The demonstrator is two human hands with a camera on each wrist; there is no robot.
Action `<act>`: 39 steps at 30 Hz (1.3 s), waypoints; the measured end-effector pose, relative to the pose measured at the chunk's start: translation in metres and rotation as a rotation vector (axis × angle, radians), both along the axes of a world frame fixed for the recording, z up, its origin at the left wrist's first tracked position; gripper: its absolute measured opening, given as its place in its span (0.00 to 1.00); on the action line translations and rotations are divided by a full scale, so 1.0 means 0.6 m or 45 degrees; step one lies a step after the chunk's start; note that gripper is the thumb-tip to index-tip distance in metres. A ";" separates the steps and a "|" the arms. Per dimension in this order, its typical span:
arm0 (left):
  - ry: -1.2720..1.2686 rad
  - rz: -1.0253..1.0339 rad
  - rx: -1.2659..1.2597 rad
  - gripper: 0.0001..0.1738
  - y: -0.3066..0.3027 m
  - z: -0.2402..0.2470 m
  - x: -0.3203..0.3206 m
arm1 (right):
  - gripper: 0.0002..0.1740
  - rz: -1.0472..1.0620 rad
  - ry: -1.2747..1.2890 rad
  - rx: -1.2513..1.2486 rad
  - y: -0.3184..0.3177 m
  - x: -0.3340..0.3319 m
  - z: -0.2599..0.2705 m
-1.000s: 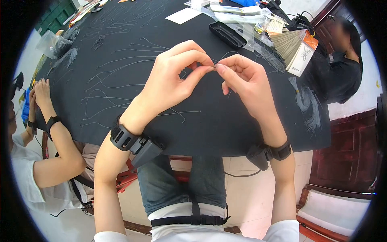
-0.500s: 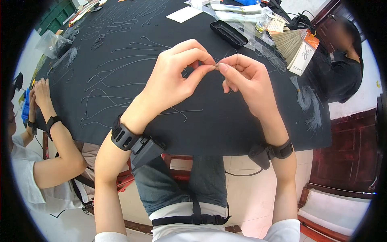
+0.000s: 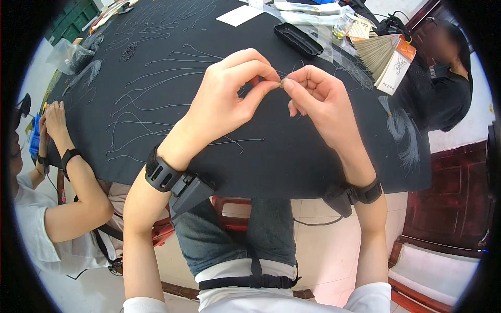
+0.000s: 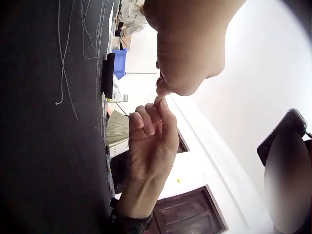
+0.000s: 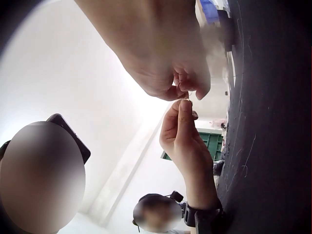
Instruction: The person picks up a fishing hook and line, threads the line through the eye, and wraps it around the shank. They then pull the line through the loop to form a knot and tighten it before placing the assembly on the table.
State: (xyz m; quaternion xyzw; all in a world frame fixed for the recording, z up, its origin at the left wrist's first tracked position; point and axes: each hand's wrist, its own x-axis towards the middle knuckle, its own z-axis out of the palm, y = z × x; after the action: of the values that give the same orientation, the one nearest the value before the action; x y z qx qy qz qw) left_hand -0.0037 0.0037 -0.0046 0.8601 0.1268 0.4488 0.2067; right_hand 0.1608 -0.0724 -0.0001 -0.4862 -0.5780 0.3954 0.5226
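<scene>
Both hands are raised over the black table, their fingertips meeting in the middle of the head view. My left hand (image 3: 227, 91) pinches a thin grey cord (image 5: 189, 93) between thumb and index finger. Close against it, my right hand (image 3: 321, 101) pinches the same spot with thumb and index finger, its other fingers curled in. Most of the cord is hidden by the fingertips; a fine end shows above the right index finger. Beneath and left of the left hand, several grey cords (image 3: 156, 105) lie spread out on the tabletop.
An open black case (image 3: 298, 40) and a fan of sample cards (image 3: 373, 60) stand at the back right. A bundle of grey cords (image 3: 401, 128) lies by the right edge. Another person's hand (image 3: 56, 120) rests at the left edge; someone sits at the right.
Both hands keep their pinch, fingertips together, with only small finger shifts. The fine cord end above the right hand has changed shape slightly. The head view has drifted a little.
</scene>
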 end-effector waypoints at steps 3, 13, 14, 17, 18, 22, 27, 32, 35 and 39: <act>-0.013 -0.011 -0.010 0.04 0.003 0.000 0.001 | 0.09 0.000 0.016 0.001 0.000 0.001 0.001; -0.032 -0.013 -0.063 0.03 0.001 0.001 0.002 | 0.10 0.020 0.046 0.031 0.003 0.007 -0.003; -0.031 -0.012 -0.057 0.03 0.001 0.001 0.001 | 0.11 0.013 0.034 0.029 0.003 0.006 -0.002; -0.033 -0.012 -0.047 0.03 0.000 -0.001 0.002 | 0.11 0.012 0.002 0.041 0.003 0.008 -0.003; -0.036 -0.012 -0.044 0.03 0.000 0.000 0.003 | 0.11 0.008 0.014 0.045 0.003 0.008 -0.004; -0.018 0.000 -0.119 0.03 0.003 0.005 0.000 | 0.12 -0.046 0.105 0.073 0.004 0.012 -0.004; -0.069 0.026 -0.149 0.03 0.009 -0.004 0.004 | 0.13 -0.107 0.169 0.188 0.007 0.014 0.001; -0.092 0.073 -0.096 0.03 0.013 -0.003 0.004 | 0.14 -0.128 -0.084 0.007 0.006 0.013 -0.001; -0.095 0.130 -0.067 0.03 0.016 -0.005 0.004 | 0.14 -0.038 -0.140 -0.024 0.006 0.014 -0.002; -0.095 0.181 -0.055 0.03 0.019 -0.007 0.004 | 0.16 0.066 0.002 -0.104 0.003 0.015 0.008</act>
State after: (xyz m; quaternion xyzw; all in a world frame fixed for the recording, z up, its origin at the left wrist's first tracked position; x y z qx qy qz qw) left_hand -0.0015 0.0154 -0.0089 0.8268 0.1896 0.4914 0.1976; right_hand 0.1700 -0.0707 0.0045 -0.4916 -0.5733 0.4324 0.4926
